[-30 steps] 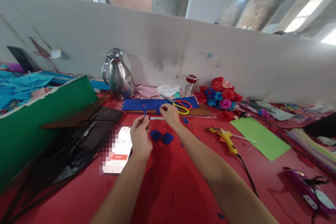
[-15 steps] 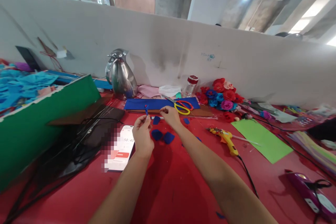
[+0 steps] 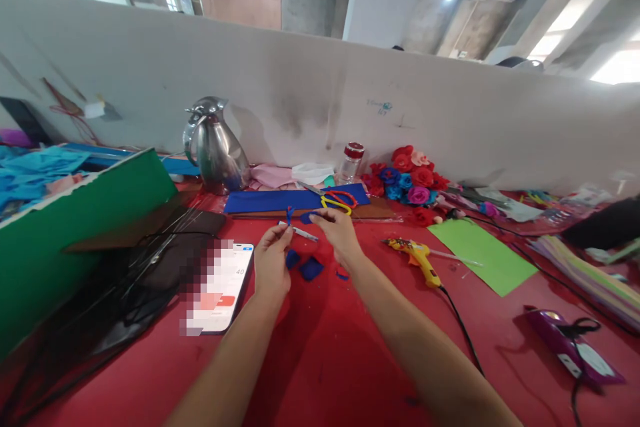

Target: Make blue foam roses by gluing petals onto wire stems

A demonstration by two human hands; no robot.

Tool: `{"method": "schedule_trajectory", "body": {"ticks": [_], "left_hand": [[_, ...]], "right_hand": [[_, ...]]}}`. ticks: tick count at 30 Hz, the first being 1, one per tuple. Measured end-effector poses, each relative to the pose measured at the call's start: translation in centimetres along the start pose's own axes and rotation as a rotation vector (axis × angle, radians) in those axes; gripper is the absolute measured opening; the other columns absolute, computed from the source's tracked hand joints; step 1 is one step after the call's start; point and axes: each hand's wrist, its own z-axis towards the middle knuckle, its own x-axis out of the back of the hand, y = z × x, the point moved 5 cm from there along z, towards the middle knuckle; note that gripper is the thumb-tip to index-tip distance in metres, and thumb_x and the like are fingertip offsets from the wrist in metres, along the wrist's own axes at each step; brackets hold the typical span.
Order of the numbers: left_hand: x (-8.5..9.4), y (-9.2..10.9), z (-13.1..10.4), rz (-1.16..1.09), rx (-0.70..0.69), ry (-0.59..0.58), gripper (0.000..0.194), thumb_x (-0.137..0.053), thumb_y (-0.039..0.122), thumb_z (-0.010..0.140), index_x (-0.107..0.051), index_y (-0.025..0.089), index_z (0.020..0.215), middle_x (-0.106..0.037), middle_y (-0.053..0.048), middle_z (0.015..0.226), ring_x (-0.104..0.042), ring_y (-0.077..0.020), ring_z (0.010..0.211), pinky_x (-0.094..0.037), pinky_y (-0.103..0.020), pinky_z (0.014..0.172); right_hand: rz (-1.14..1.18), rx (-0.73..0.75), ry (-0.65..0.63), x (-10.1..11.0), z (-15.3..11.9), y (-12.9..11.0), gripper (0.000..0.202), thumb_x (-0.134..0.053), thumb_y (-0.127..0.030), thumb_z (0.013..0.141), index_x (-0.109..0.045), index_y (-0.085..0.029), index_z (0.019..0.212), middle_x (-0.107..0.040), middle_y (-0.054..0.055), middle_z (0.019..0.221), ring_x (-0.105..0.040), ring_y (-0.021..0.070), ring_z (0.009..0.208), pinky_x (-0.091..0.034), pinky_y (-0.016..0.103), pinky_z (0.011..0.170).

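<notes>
Here, your left hand [image 3: 271, 259] has its fingers pinched on a small twisted blue piece [image 3: 289, 216], its tip pointing up, near the middle of the red desk [image 3: 310, 360]. The fingers of your right hand [image 3: 341, 233] pinch the edge of a flat blue petal [image 3: 309, 218] — just right of the twisted piece and apart from it. Two loose blue pieces [image 3: 311, 269] lie nearer you, below a white pen [image 3: 305, 234]. On the far side, scissors [image 3: 340, 202] overlap a blue strip [image 3: 270, 201]; a phone [image 3: 225, 293] lies left, a yellow glue gun [image 3: 424, 265] right.
</notes>
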Motion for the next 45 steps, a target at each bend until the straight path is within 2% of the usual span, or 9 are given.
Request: {"method": "schedule_trajectory", "body": {"ticks": [4,7,11,17,21,25,29,33,45], "left_hand": [[-1.4,-0.9,-1.6,0.047,0.080,-0.104,0.028,-0.084,0.021,0.041,-0.070,0.017,0.065,-0.067,0.001,0.067,-0.058,-0.0105,0.066,-0.044,-0.022,0.066],[-2.3,-1.3,-2.9,0.121,0.100,-0.172,0.026,-0.083,0.022,0.044,-0.072,0.018,0.067,-0.069,0.000,0.068,-0.059,-0.0120,0.066,-0.045,-0.024,0.067],[-2.7,-1.2,-3.8,0.225,0.034,-0.194,0.020,-0.080,0.021,0.051,-0.074,0.018,0.069,-0.070,-0.001,0.069,-0.057,-0.0114,0.064,-0.045,-0.024,0.064],[-2.4,-1.4,-4.0,0.246,0.018,-0.194,0.015,-0.076,0.020,0.054,-0.073,0.018,0.068,-0.069,-0.002,0.067,-0.057,-0.0122,0.061,-0.044,-0.024,0.058],[-2.4,-1.2,-4.3,0.302,-0.001,-0.203,0.016,-0.075,0.021,0.054,-0.073,0.017,0.069,-0.069,-0.002,0.067,-0.058,-0.0135,0.062,-0.046,-0.025,0.059],[-2.6,-0.9,-4.9,0.378,-0.072,-0.231,0.014,-0.074,0.024,0.060,-0.074,0.018,0.072,-0.068,0.000,0.066,-0.057,-0.0134,0.064,-0.047,-0.026,0.064],[-2.9,-0.6,-5.4,0.481,-0.156,-0.256,0.006,-0.072,0.022,0.063,-0.074,0.019,0.067,-0.067,0.000,0.067,-0.057,-0.0136,0.064,-0.047,-0.025,0.064],[-3.2,-0.3,-5.8,0.500,-0.201,-0.250,0.006,-0.075,0.025,0.062,-0.073,0.020,0.064,-0.066,-0.001,0.067,-0.057,-0.0148,0.064,-0.048,-0.026,0.064],[-3.2,-0.6,-5.7,0.507,-0.188,-0.274,0.010,-0.077,0.029,0.062,-0.075,0.020,0.066,-0.067,-0.001,0.071,-0.059,-0.0150,0.067,-0.049,-0.027,0.067]], "right_hand": [[0.643,-0.253,0.058,3.2,-4.6,1.2,0.017,-0.075,-0.028,0.061,-0.065,-0.021,0.072,-0.065,-0.004,0.063,-0.058,0.0110,0.056,-0.044,0.022,0.055],[0.840,-0.321,0.081,4.2,-6.7,1.5,0.020,-0.079,-0.026,0.055,-0.063,-0.020,0.066,-0.066,-0.004,0.064,-0.057,0.0090,0.055,-0.044,0.021,0.055],[0.859,-0.265,0.043,4.5,-7.4,0.5,0.020,-0.083,-0.023,0.053,-0.067,-0.019,0.066,-0.066,-0.004,0.064,-0.057,0.0071,0.059,-0.044,0.019,0.060],[0.938,-0.275,-0.069,2.7,-8.7,-1.0,0.026,-0.085,-0.029,0.054,-0.064,-0.021,0.067,-0.066,-0.004,0.061,-0.060,0.0112,0.058,-0.048,0.026,0.062],[0.961,-0.268,-0.006,2.1,-9.1,-1.2,0.026,-0.085,-0.030,0.053,-0.064,-0.020,0.065,-0.065,-0.004,0.066,-0.057,0.0099,0.063,-0.047,0.024,0.065],[0.993,-0.310,0.058,1.7,-9.0,-0.4,0.027,-0.086,-0.028,0.051,-0.064,-0.021,0.064,-0.060,-0.006,0.063,-0.051,0.0087,0.060,-0.043,0.023,0.061],[1.005,-0.324,0.110,1.3,-8.9,0.4,0.028,-0.085,-0.029,0.051,-0.063,-0.021,0.066,-0.059,-0.006,0.065,-0.050,0.0095,0.062,-0.043,0.023,0.061],[1.014,-0.310,0.175,1.4,-8.8,0.6,0.031,-0.084,-0.030,0.051,-0.059,-0.023,0.066,-0.058,-0.006,0.066,-0.050,0.0101,0.062,-0.043,0.023,0.061],[1.111,-0.329,0.169,1.1,-8.6,0.8,0.035,-0.087,-0.031,0.048,-0.058,-0.022,0.065,-0.059,-0.006,0.067,-0.051,0.0093,0.063,-0.041,0.022,0.059]]}}
